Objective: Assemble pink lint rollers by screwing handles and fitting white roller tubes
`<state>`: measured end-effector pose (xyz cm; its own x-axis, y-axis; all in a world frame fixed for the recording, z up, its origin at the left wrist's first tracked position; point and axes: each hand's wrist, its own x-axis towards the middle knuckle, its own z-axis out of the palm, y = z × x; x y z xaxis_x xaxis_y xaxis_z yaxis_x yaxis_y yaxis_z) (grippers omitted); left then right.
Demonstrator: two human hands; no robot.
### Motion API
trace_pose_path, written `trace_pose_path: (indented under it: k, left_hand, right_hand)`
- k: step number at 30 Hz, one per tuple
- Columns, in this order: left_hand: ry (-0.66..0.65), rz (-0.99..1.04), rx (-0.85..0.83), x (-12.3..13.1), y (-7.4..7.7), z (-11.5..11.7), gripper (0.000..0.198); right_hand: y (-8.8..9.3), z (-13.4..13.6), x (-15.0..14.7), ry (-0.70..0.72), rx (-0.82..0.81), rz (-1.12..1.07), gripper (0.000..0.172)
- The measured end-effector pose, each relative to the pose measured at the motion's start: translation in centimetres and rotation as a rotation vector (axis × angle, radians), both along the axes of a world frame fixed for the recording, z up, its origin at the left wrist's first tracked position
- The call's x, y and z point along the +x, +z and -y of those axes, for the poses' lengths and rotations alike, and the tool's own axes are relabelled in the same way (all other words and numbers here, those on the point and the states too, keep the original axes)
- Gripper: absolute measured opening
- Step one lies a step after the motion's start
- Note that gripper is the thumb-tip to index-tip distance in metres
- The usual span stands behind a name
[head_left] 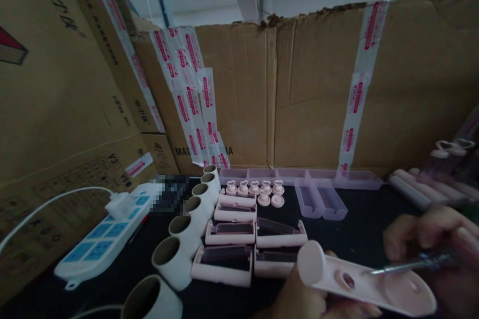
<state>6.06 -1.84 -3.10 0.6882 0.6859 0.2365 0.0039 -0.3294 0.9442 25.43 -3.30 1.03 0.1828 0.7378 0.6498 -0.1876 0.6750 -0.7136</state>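
My left hand (pixel 299 299) sits at the bottom edge, closed around a long pale pink plastic handle piece (pixel 389 291) with a round end cap and an oval opening. My right hand (pixel 434 232), blurred at the right edge, is closed on a thin metal tool (pixel 404 265) like a screwdriver. Its tip touches the pink piece near the opening. On the black table in front lie several pink housings with dark inserts (pixel 230 232) and a cluster of small pink heart-shaped caps (pixel 254 188).
A row of white cardboard tubes (pixel 187 229) runs diagonally at the left. Beside it lies a white and blue power strip (pixel 105 234) with a plug in it. Clear plastic trays (pixel 320 199) stand behind. Pink cylinders (pixel 419 192) lie at the right. Taped cardboard boxes (pixel 299 94) wall the table.
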Motion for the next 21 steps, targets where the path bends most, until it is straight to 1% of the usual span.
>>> trace_pose_path:
  k: [2,4,6,8,9,10,12,14,16,18,21]
  left_hand:
    - [0.033,0.103,0.073,0.0,-0.7,0.2,0.042]
    - [0.076,0.177,0.178,-0.2,-1.2,0.6,0.048]
    - [0.129,0.177,0.263,-0.3,-1.3,1.1,0.042]
    - [0.165,0.161,0.291,-0.5,-0.7,1.7,0.034]
    - [0.175,0.169,0.288,-0.6,-0.2,1.9,0.034]
    - [0.179,0.188,0.239,-0.6,0.4,2.2,0.038]
    - [0.185,0.148,0.089,-0.7,1.5,2.5,0.042]
    - [0.194,0.145,0.019,-0.7,2.2,2.7,0.042]
    - [0.196,0.166,-0.014,-0.7,2.4,2.6,0.043]
    - [0.198,0.170,-0.023,-0.7,2.2,2.4,0.043]
    - [0.220,0.101,0.018,-0.9,1.8,2.2,0.044]
  right_hand:
    - [1.1,-0.1,-0.4,-0.021,0.033,0.021,0.026]
    - [1.6,0.0,-0.6,-0.028,0.038,0.023,0.027]
    - [1.7,0.4,-0.8,-0.028,0.034,0.025,0.028]
    - [1.8,0.8,-1.0,-0.037,0.038,0.022,0.029]
    - [1.8,1.0,-1.0,-0.041,0.038,0.019,0.030]
    - [1.8,1.2,-1.0,-0.045,0.039,0.014,0.030]
    - [1.9,1.3,-1.0,-0.052,0.048,0.009,0.029]
    - [1.9,1.3,-0.8,-0.055,0.075,0.013,0.031]
    - [1.9,1.1,-0.5,-0.068,0.110,0.002,0.033]
    - [1.8,0.8,-0.2,-0.080,0.142,-0.012,0.035]
    - [1.9,0.6,0.2,-0.096,0.186,-0.033,0.035]
